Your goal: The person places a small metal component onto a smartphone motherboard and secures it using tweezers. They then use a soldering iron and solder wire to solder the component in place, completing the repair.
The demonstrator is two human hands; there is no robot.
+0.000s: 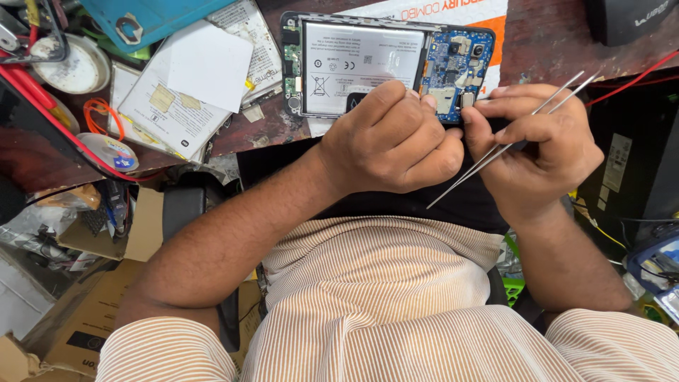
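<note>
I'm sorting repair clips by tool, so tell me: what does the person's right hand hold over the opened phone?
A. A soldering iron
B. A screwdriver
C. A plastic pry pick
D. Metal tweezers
D: the right hand grips thin metal tweezers, their two slim arms crossing the hand, while its fingertips and the left hand meet at the opened phone by the blue circuit board.

Desk: my dark, worn desk (544, 42), cluttered on its left side.
Middle: opened phone (385, 65), back off, lying flat.
Left: white papers (185, 85), tape roll (106, 150), blue mat (152, 20).
</note>
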